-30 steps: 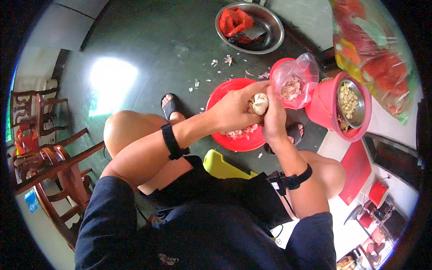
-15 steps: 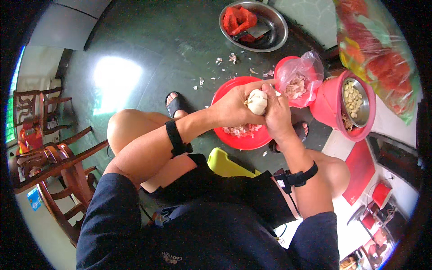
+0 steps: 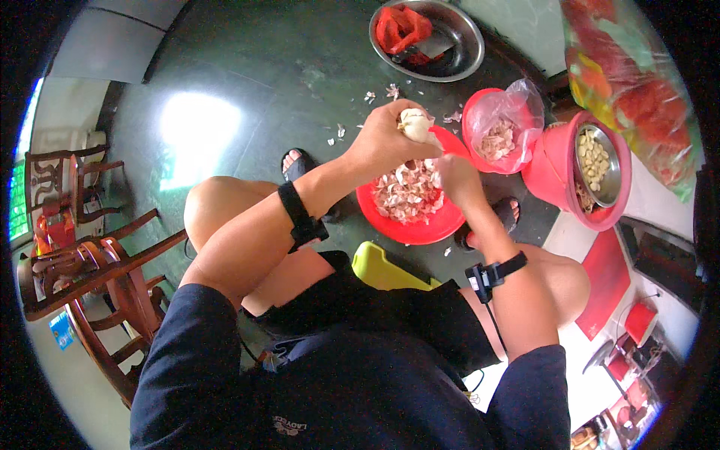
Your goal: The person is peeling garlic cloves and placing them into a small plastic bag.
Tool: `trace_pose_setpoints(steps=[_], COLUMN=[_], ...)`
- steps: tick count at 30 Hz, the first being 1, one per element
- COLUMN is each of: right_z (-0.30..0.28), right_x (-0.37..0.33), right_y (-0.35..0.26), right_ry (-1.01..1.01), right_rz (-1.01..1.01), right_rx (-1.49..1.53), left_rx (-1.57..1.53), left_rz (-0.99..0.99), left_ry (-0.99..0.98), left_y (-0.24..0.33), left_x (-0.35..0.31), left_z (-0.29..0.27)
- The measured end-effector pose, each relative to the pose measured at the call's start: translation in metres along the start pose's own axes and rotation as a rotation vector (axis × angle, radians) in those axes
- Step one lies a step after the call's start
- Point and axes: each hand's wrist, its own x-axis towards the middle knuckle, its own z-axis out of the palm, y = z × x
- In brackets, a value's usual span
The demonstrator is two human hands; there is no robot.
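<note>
Garlic bulb [image 3: 413,125], white, rounded, sits clamped in the left hand [image 3: 385,141]; the right hand [image 3: 460,182], grip unclear, is just beside it.

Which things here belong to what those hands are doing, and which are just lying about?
Seemingly in use:
garlic in the left hand
red basin of skins
cloves in a steel bowl

Apparently just lying about:
wooden chairs
big plastic bag
far steel basin

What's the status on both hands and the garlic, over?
Left hand gripping garlic. Right hand close by, grip unclear. Red basin of peelings below. Nothing visibly blocking.
</note>
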Motion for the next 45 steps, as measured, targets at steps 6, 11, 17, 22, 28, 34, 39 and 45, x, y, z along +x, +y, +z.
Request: trace_pose_setpoints(steps=[6, 11, 17, 22, 28, 34, 39, 45], right_z=[0.05, 0.054, 0.021, 0.009, -0.044, -0.054, -0.062, -0.058], right_x=[-0.022, -0.002, -0.004, -0.026, -0.017, -0.02, -0.018, -0.02], right_y=[-0.029, -0.013, -0.049, -0.058, -0.102, -0.135, -0.135, -0.138], right_ry=[-0.069, -0.096, -0.161, 0.081, 0.201, 0.519, 0.57, 0.586], right_rz=[0.019, 0.003, 0.034, -0.088, 0.255, -0.023, -0.049, -0.108], right_rx=[0.008, -0.129, -0.247, -0.132, 0.235, 0.053, -0.042, 0.034], left_rx=[-0.058, -0.488, -0.449, -0.399, -0.339, -0.616, -0.601, 0.13], left_rz=[-0.133, -0.309, -0.352, -0.385, -0.457, -0.478, -0.436, 0.143], left_ry=[0.104, 0.022, 0.072, 0.0, 0.052, -0.07, -0.142, 0.104], left_y=[-0.007, -0.004, -0.009, -0.014, -0.015, -0.016, 0.001, -0.008], left_x=[0.001, 0.011, 0.018, 0.025, 0.023, 0.003, 0.0, -0.001], left_z=[-0.003, -0.001, 0.001, 0.007, 0.004, 0.039, 0.035, 0.037])
